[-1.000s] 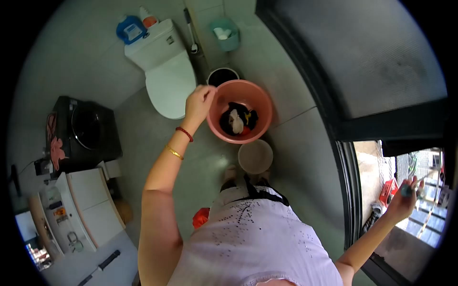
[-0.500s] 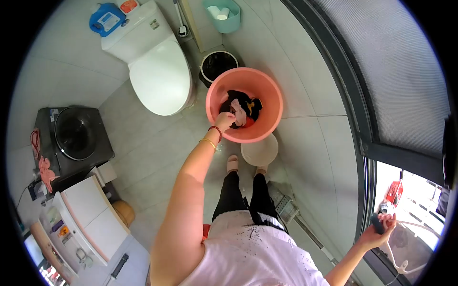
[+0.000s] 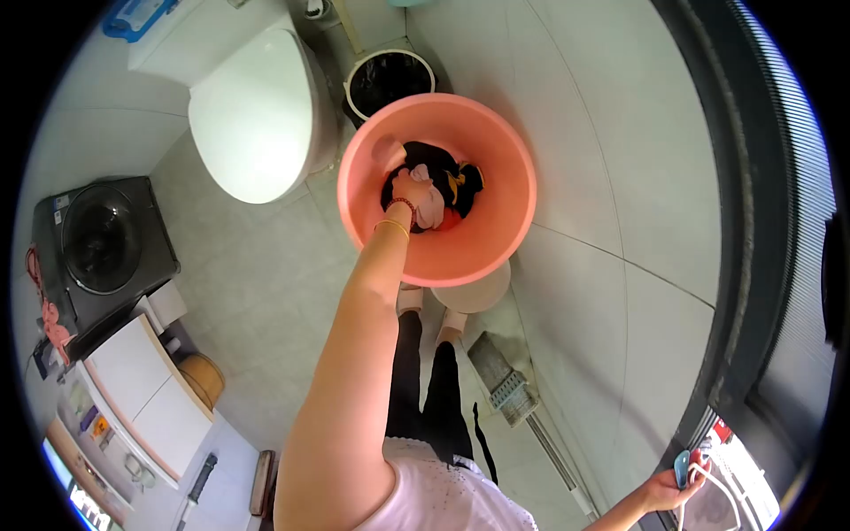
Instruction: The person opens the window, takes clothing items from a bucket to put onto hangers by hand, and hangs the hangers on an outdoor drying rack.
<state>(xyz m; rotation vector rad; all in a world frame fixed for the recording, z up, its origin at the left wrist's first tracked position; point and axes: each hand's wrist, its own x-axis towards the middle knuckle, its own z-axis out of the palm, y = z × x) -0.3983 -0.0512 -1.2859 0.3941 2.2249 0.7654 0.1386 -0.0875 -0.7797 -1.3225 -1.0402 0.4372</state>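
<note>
A large pink tub [image 3: 513,199] holds a heap of black clothes [image 3: 425,157] with yellow and red parts, and a pale pink cloth [image 3: 430,212] on top. My left hand [image 3: 409,188], wearing a red bead bracelet and a yellow bangle at the wrist, reaches down inside the tub and is closed on the pink cloth; its fingertips are partly hidden. Far to the right, by the door frame, my right hand [image 3: 662,492] is wrapped around a blue-grey oblong object [image 3: 682,469]. A white cord [image 3: 722,482] loops beside that hand.
A toilet [image 3: 252,115] and a black-lined bin [image 3: 390,80] stand beyond the tub. A whitish basin [image 3: 478,288] sits partly under it. A mop-like tool [image 3: 509,385] lies along the right wall. At left are a dark washing machine [image 3: 102,239] and a white cabinet [image 3: 133,367].
My left hand has gone deeper into the tub with the pink cloth. The view has moved closer to the tub, and my right hand appears lower and further left in view, still holding the oblong object.
</note>
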